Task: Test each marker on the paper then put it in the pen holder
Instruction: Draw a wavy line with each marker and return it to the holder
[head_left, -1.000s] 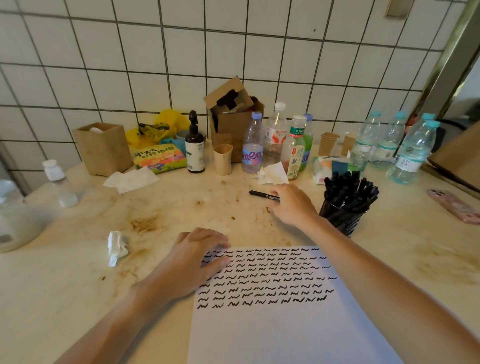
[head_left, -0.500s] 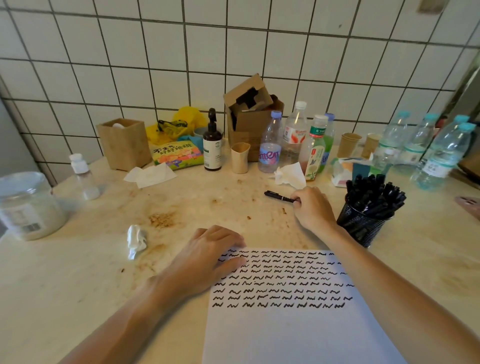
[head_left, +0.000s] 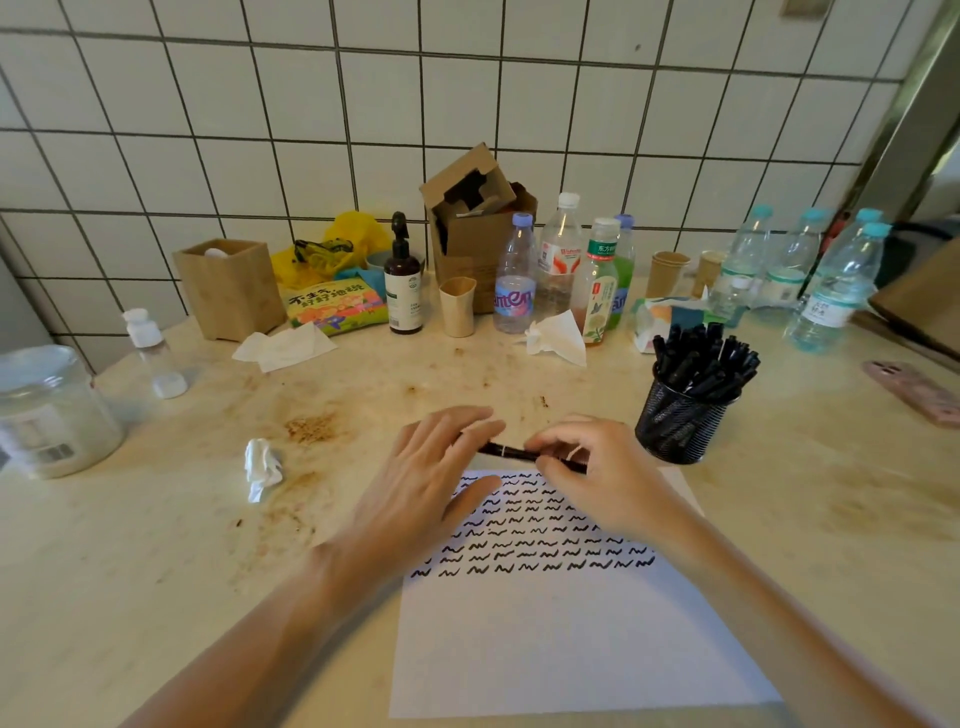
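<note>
Together, both hands met over the top edge of the paper (head_left: 571, 639), sharing one black marker (head_left: 511, 452) that lay nearly level between them, just above the first row of black squiggles. On the right hand (head_left: 602, 478), the grip was clenched around the marker's right end: thumb and curled fingers pinched the barrel, and that end was hidden inside the fingers. On the left hand (head_left: 421, 493), the fingers stretched long over the marker's left end, with the thumb pointing toward the sheet; whether that grip truly pinched the marker or only touched it could not be told, since the fingers covered the contact. Only the middle part of the barrel showed between the two hands. Both forearms crossed the sheet's sides, and the paper lay flat on the stained tabletop (head_left: 156, 545), its upper half filled with rows of test marks and its lower half blank. Just right of the right hand stood the black mesh pen holder (head_left: 678, 428), crowded with black markers leaning outward. A crumpled tissue (head_left: 262, 467) lay well to the left of the left hand.
</note>
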